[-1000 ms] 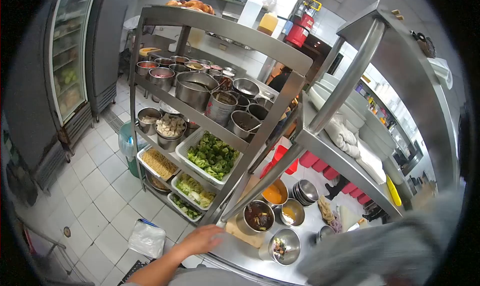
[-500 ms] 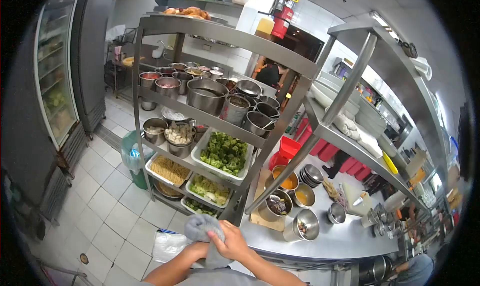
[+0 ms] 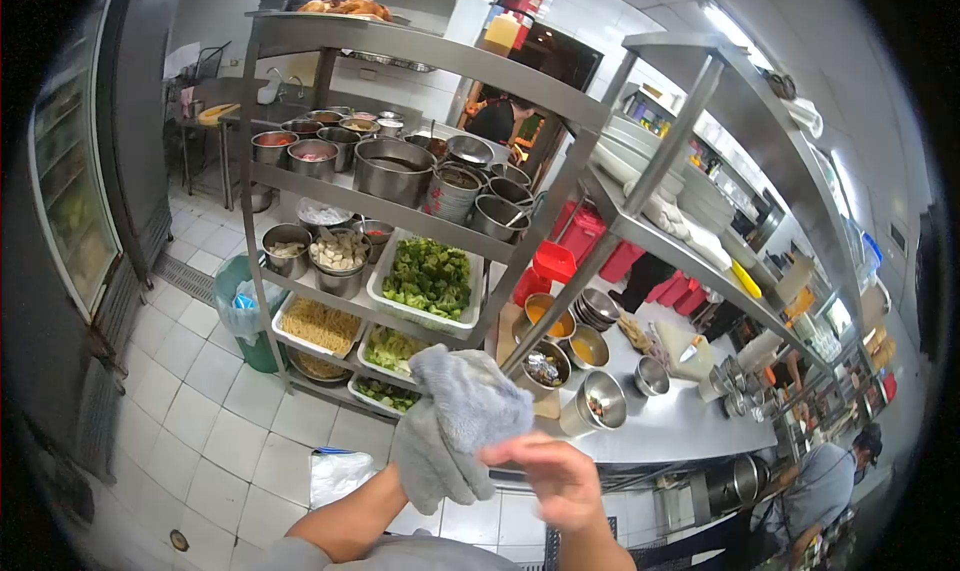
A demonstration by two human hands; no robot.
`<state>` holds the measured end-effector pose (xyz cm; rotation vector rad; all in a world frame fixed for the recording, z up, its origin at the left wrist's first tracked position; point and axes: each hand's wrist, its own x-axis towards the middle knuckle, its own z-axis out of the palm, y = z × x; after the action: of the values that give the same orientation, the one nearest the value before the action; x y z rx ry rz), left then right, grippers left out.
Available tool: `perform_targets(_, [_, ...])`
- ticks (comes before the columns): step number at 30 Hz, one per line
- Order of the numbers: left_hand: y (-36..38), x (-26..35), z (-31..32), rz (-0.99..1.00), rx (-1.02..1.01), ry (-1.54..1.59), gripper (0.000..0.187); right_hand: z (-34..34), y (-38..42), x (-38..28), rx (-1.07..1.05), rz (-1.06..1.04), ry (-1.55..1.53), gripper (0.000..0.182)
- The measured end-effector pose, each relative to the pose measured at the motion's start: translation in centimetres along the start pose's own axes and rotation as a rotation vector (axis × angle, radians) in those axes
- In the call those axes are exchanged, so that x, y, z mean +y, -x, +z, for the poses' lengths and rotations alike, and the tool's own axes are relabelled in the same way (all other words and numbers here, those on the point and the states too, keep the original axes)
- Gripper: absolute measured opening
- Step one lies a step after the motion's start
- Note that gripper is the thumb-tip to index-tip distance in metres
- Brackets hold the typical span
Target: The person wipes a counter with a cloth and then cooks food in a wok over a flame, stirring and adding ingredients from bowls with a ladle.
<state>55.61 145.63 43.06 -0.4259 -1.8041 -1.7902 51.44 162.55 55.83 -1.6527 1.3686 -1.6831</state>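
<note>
1. Head view, centre front: a grey towel (image 3: 462, 421) is held up in front of a person's body, bunched and folded over, with its loose lower edge hanging down. It is in the air, between the person and the kitchen shelving.
2. Head view, left hand: the left forearm (image 3: 350, 516) rises to the towel, and the cloth hides the hand itself, so from here I cannot tell how tightly the fingers are closed.
3. Head view, right hand: the right hand (image 3: 555, 476) is blurred and open, its fingers stretched toward the towel's right side. It is not gripping anything; whether the fingertips touch the cloth is unclear.
4. Head view, beyond the towel: a steel rack (image 3: 430, 51) carries metal pots, a white tub of chopped green vegetables (image 3: 430, 276) and a tray of noodles (image 3: 320, 326).
5. Head view, right: a steel counter (image 3: 680, 433) bears a tilted metal container (image 3: 605, 396), a bowl of yellow liquid (image 3: 590, 346) and a cutting board (image 3: 675, 356) with a knife (image 3: 690, 348) on it.
6. Head view, edges: a white bag (image 3: 340, 479) lies on the tiled floor, and another person in a grey shirt (image 3: 820, 486) stands at lower right.
</note>
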Motion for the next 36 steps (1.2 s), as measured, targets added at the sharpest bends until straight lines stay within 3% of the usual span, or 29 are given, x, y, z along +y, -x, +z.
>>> perform_targets(1, [0.8,0.2,0.8,-0.004,-0.04,-0.059,0.046,0.8,0.7,0.2,-0.064,-0.075,-0.444,0.076])
perform_targets(4, [3.4,-0.8,4.4,-0.015,-0.203,-0.197,0.045,1.5,1.4,4.4,-0.447,-0.02,-1.258,0.094])
perform_targets(8, [5.9,-2.7,6.7,-0.073,-0.272,-0.212,0.044,1.4,5.8,7.6,0.021,-0.053,-1.458,0.086])
perform_targets(11, [6.8,-1.9,5.2,-0.122,-0.253,-0.207,0.044,2.4,12.0,9.1,0.082,0.055,-1.237,0.086])
perform_targets(12, [6.8,-1.2,4.8,-0.131,-0.248,-0.21,0.043,2.4,14.5,10.5,0.072,0.134,-1.128,0.078])
perform_targets(15, [6.9,2.7,2.2,-0.213,-0.147,-0.204,0.043,2.4,22.4,18.5,0.269,0.672,-0.508,0.07])
perform_targets(18, [7.4,7.0,0.4,-0.363,-0.039,-0.144,0.042,4.3,22.2,18.8,0.472,0.851,0.027,0.074])
perform_targets(21, [10.4,6.5,0.4,-0.653,0.044,0.198,0.04,6.7,15.6,9.1,0.636,0.428,0.472,0.08])
perform_targets(22, [11.3,5.9,1.2,-0.712,0.063,0.289,0.039,6.7,14.5,8.2,0.519,0.353,0.479,0.081])
perform_targets(24, [14.6,0.9,-1.6,-0.305,-0.325,-0.459,0.037,7.1,13.2,6.9,0.277,0.194,0.497,0.082])
perform_targets(25, [16.2,-1.5,-3.0,-0.054,-0.387,-0.783,0.035,7.3,13.1,7.5,0.243,0.258,0.445,0.079])
perform_targets(28, [16.9,-0.2,-5.3,-0.206,-0.32,-0.324,0.033,8.5,11.5,11.0,0.169,0.456,0.335,0.067])
perform_targets(30, [14.3,0.5,-7.8,-0.278,-0.264,-0.04,0.032,10.6,10.5,12.9,0.307,0.43,0.485,0.063])
perform_targets(32, [8.2,12.1,-8.0,-0.319,-0.116,0.025,0.033,12.7,9.8,15.5,0.353,0.426,0.63,0.07])
perform_targets(35, [7.9,17.7,-13.1,-0.687,-0.095,-0.19,0.029,14.4,12.5,20.7,0.002,0.76,0.784,0.088])
perform_targets(36, [7.8,18.7,-15.0,-0.807,-0.089,-0.264,0.028,14.9,11.8,21.4,0.064,0.768,0.693,0.092])
